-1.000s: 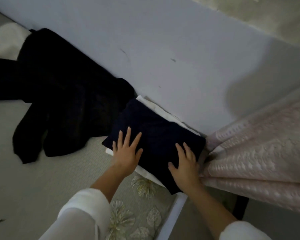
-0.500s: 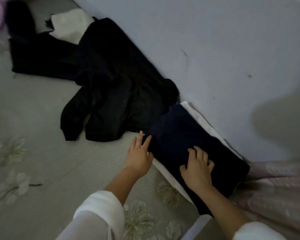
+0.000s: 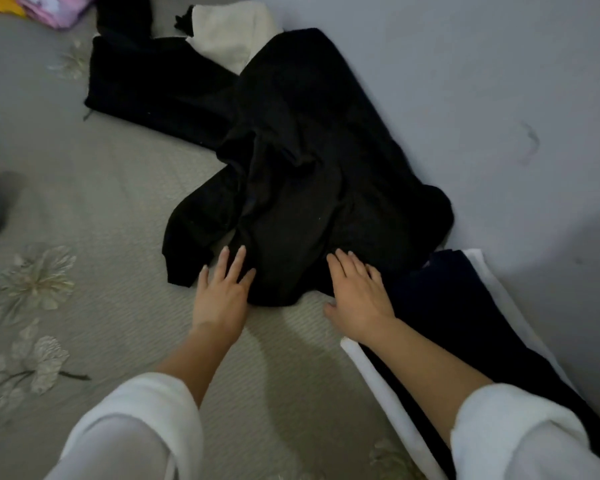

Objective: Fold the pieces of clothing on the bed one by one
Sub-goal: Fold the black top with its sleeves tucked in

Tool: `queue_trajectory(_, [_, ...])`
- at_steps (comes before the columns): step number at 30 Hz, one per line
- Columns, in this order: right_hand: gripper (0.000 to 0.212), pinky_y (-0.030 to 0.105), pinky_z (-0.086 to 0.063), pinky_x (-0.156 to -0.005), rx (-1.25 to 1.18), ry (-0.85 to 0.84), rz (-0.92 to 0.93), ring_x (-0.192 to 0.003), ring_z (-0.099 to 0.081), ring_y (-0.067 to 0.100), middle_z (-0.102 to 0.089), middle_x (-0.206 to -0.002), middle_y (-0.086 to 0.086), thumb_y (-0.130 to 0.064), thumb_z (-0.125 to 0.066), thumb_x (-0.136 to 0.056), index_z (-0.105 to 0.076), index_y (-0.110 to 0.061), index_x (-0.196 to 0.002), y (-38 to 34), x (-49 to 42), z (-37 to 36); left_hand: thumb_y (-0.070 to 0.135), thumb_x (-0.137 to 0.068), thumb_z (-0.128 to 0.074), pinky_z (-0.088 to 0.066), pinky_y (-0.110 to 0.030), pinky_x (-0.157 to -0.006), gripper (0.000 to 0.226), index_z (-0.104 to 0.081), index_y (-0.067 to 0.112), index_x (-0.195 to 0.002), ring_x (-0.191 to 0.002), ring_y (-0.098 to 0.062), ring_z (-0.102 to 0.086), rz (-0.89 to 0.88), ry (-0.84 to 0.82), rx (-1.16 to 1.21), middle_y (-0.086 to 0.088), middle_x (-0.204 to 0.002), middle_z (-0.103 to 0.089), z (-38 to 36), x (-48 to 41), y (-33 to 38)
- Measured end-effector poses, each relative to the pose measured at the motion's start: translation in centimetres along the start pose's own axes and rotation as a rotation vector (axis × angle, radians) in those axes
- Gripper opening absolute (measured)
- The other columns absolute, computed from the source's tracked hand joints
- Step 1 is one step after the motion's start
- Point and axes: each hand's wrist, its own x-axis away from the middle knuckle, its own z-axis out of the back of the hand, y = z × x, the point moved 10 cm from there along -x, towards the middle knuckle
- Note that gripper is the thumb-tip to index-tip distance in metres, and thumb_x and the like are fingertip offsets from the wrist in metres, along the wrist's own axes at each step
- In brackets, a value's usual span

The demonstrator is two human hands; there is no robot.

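A crumpled black top (image 3: 309, 174) lies in the middle of the bed (image 3: 101, 271), close to the wall (image 3: 499, 81) on the right. The left hand (image 3: 222, 299) lies flat with its fingers a little spread, and the right hand (image 3: 359, 299) lies flat with its fingers close together, both with fingertips on the top's near edge. A folded dark blue piece (image 3: 465, 323) sits on a white piece (image 3: 378, 386), near and to the right.

Left hand (image 3: 219, 299), right hand (image 3: 359, 296) on garment (image 3: 309, 161)
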Motion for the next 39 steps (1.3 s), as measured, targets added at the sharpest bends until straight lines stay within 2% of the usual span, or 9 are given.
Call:
queue_trajectory(8, [0.103,0.043,-0.035,-0.098,0.128,0.021,-0.105,-0.122,-0.043,0.024,-0.046,-0.134,0.004,-0.035,-0.06,-0.09,0.025,-0.021,-0.147,0.4,-3.5,-0.5,0.021,-0.103,-0.033,-0.011,-0.038,-0.118,0.033,-0.049,0.023,-0.132,-0.147,-0.013,-0.009,-0.151,0.029,0.151,0.006,-0.149,-0.039,-1.0,1.0,-1.7])
queue_trajectory(13, [0.046,0.04,-0.033,-0.094,0.191,0.051,-0.01,-0.119,-0.038,0.024,-0.044,-0.126,0.005,-0.022,-0.048,-0.097,-0.041,-0.029,-0.141,-3.4,-2.8,0.5,0.022,-0.099,-0.039,-0.02,-0.036,-0.115,0.028,-0.057,0.022,-0.121,-0.144,-0.018,-0.022,-0.093,0.09,0.111,0.004,-0.14,-0.048,0.4,6.8,-8.0])
queue_trajectory(17, [0.03,0.043,-0.023,-0.109,-0.136,0.007,0.128,-0.134,-0.028,0.025,-0.039,-0.138,0.006,-0.023,-0.053,-0.094,-0.055,-0.026,-0.123,-10.7,0.5,-1.4,0.025,-0.091,-0.052,-0.014,-0.042,-0.117,0.021,-0.07,0.024,-0.101,-0.146,-0.02,-0.014,-0.251,0.174,0.003,0.007,-0.149,-0.039,2.0,14.0,-10.7])
queue_trajectory(21, [0.022,0.035,-0.046,-0.084,-0.55,-0.309,0.089,-0.099,-0.058,0.024,-0.064,-0.106,0.005,-0.017,-0.047,-0.094,-0.056,-0.028,-0.11,-16.4,6.6,-6.3,0.036,-0.092,-0.038,0.004,-0.03,-0.119,0.038,-0.071,0.022,-0.103,-0.146,-0.009,-0.012,-0.329,-0.154,0.023,0.01,-0.131,-0.057,-2.3,21.6,-11.1])
queue_trajectory(25, [0.019,0.036,-0.049,-0.078,-0.601,-0.538,0.129,-0.089,-0.063,0.021,-0.066,-0.089,0.003,-0.014,-0.056,-0.09,-0.057,-0.03,-0.08,-21.5,14.3,-12.1,0.033,-0.087,-0.043,-0.043,-0.027,-0.089,0.034,-0.069,0.013,-0.093,-0.104,-0.018,-0.059,-0.157,-0.485,-0.033,-0.003,-0.098,-0.068,-7.9,29.3,-12.4])
queue_trajectory(27, [0.023,0.039,-0.05,-0.087,-0.632,-0.642,0.126,-0.097,-0.064,0.026,-0.066,-0.089,0.006,-0.007,-0.059,-0.087,-0.057,-0.026,-0.074,-23.1,19.0,-16.2,0.032,-0.088,-0.046,-0.048,-0.032,-0.074,0.034,-0.066,0.009,-0.103,-0.095,-0.025,-0.064,-0.137,-0.72,-0.103,-0.008,-0.104,-0.068,-12.0,33.9,-11.6])
queue_trajectory(33, [0.028,0.03,-0.048,-0.09,-0.38,-1.22,0.088,-0.104,-0.061,0.019,-0.065,-0.103,-0.002,-0.023,-0.073,-0.081,-0.068,-0.017,-0.108,-24.0,31.8,-23.9,0.054,-0.078,-0.058,-0.046,-0.036,-0.088,0.072,-0.046,0.014,-0.136,-0.116,-0.028,-0.054,0.011,-1.311,0.16,-0.01,-0.133,-0.053,-19.5,46.9,-11.1])
queue_trajectory(36, [0.042,0.025,-0.051,-0.076,-0.37,-1.247,0.014,-0.089,-0.064,0.01,-0.067,-0.097,-0.005,-0.031,-0.076,-0.078,-0.062,-0.022,-0.117,-24.6,31.1,-22.3,0.048,-0.08,-0.058,-0.046,-0.028,-0.081,0.051,-0.061,0.011,-0.117,-0.098,-0.019,-0.058,0.026,-1.149,0.392,-0.006,-0.113,-0.062,-18.6,45.3,-13.2])
queue_trajectory(39, [0.024,0.02,-0.045,-0.061,-0.637,-0.605,-0.09,-0.076,-0.062,0.016,-0.066,-0.078,0.002,-0.017,-0.073,-0.081,-0.064,-0.014,-0.102,-24.7,22.5,-16.7,0.031,-0.087,-0.06,-0.04,-0.023,-0.067,0.014,-0.064,0.017,-0.088,-0.082,-0.012,-0.057,0.222,-0.501,0.704,0.004,-0.086,-0.062,-14.1,38.1,-18.6])
